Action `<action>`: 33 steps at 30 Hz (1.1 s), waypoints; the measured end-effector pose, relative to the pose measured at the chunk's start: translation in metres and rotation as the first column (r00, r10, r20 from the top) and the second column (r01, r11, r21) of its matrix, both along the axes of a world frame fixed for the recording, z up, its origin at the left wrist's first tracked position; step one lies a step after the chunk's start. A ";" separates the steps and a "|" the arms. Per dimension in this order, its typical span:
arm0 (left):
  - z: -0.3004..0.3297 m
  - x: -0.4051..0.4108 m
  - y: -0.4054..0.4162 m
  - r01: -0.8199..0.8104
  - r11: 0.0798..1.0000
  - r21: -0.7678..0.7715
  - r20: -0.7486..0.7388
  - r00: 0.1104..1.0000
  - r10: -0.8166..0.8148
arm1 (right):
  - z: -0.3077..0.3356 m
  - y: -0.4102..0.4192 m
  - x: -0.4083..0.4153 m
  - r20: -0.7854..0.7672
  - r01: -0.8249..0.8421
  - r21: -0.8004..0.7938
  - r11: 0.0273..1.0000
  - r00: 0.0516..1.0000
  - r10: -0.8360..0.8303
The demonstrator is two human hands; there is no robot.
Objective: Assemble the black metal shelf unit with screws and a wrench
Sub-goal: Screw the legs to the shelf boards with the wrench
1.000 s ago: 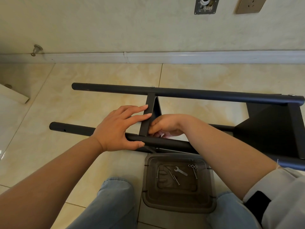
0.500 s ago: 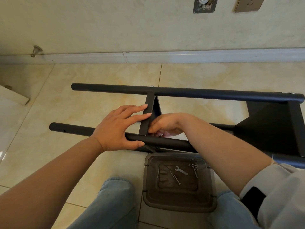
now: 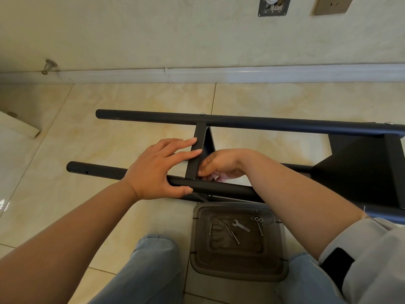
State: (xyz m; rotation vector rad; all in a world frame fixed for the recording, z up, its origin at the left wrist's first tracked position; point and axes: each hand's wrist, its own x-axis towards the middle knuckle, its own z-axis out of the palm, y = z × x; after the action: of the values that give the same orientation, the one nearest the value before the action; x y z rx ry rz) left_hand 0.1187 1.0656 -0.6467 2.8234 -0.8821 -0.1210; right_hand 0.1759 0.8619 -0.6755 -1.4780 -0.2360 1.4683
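So the black metal shelf unit (image 3: 359,170) is lying on its side on the glossy beige floor tiles (image 3: 135,99), stretched across the middle of the frame. Its long black round tube at the top (image 3: 285,123) runs left to right with a couple of silver screw heads showing on it, and a second black round tube lower down (image 3: 219,188) runs roughly parallel, closer to the person. A flat black crossbar (image 3: 198,154) bridges the two near the centre, and the black shelf panel fills the right edge.

The person's left hand (image 3: 156,170) lies flat, fingers straight and resting on the crossbar, thumb along the near side of the lower tube, so it's bracing rather than gripping. The right hand (image 3: 221,166) is tucked just right of the crossbar where that meets the lower tube, fingers curled in and pinching at something at the joint; what it's pinching is hidden, can't tell.

Bottom centre, between the knees in light blue jeans (image 3: 153,260), sits a smoky translucent plastic tray (image 3: 282,255) on the floor. Inside it: a small silver flat wrench (image 3: 240,225), several long silver screws (image 3: 232,234) and a little cluster of nuts (image 3: 256,220) toward its upper right.

The upper part of the frame shows a cream wall with a white baseboard (image 3: 241,73), and a brass-coloured outlet plate (image 3: 331,4) sits at the top right.
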 end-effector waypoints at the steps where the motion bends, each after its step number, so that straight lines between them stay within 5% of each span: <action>1: 0.000 0.000 0.000 0.000 1.000 -0.001 0.002 1.000 0.000 | -0.001 0.001 0.000 0.004 -0.007 -0.005 1.000 1.000 0.007; 33: -0.001 0.000 0.001 0.012 1.000 0.005 0.009 1.000 -0.012 | -0.005 0.002 0.002 -0.073 -0.010 0.037 0.999 0.997 0.012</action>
State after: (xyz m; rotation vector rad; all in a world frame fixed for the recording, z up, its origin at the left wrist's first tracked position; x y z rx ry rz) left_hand 0.1190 1.0667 -0.6476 2.8258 -0.9017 -0.1118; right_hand 0.1779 0.8637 -0.6802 -1.3924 -0.2255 1.5165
